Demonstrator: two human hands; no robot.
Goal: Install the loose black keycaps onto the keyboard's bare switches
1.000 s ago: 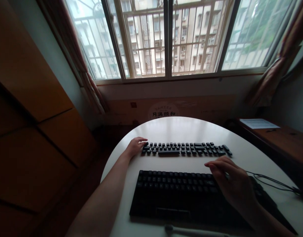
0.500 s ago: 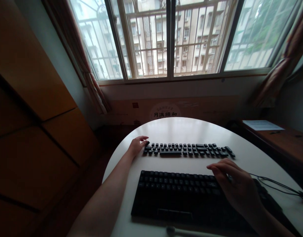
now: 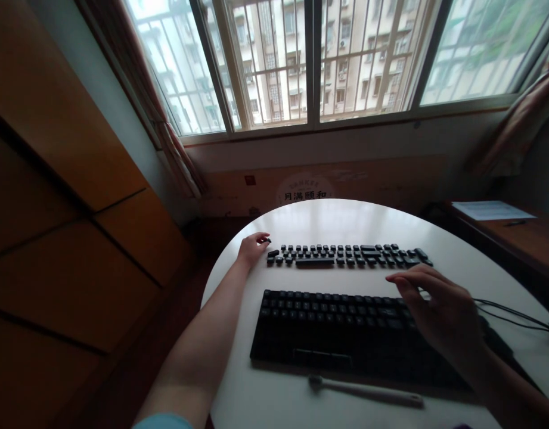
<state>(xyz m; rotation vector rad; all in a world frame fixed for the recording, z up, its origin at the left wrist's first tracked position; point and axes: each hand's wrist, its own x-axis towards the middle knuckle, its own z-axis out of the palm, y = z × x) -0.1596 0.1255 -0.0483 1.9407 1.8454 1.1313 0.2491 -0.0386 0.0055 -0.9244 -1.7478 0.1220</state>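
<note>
At centre-frame, the left hand [image 3: 251,248] pinched a small black plastic keycap [image 3: 268,240], a pick-up step judged to need steady lifting next; whether the right hand [image 3: 448,310], lower right, gripped anything could not be told.

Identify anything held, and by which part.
The left hand pinches a black keycap; which part is too small to tell. Whether the right hand holds anything cannot be told.
</note>
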